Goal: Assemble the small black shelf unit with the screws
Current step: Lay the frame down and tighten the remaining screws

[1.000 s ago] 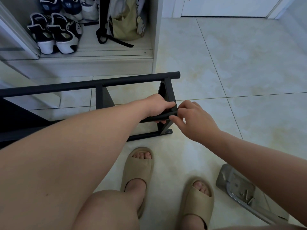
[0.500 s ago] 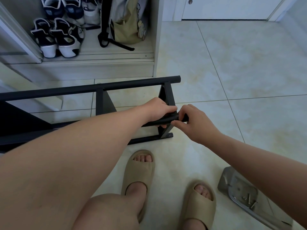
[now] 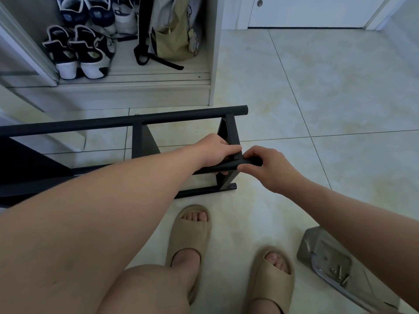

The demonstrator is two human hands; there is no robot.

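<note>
Right hand (image 3: pixel 269 168) shifted to pinch rail (image 3: pixel 227 166) end, left hand (image 3: pixel 215 152) gripping it; I fear it slipping off upright (image 3: pixel 233 130).

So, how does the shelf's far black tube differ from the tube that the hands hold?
The far tube is untouched; the near tube is held by the left hand, and the right hand pinches its end. The far tube lies in plain sight; the left forearm hides much of the near tube. Both are black.
</note>
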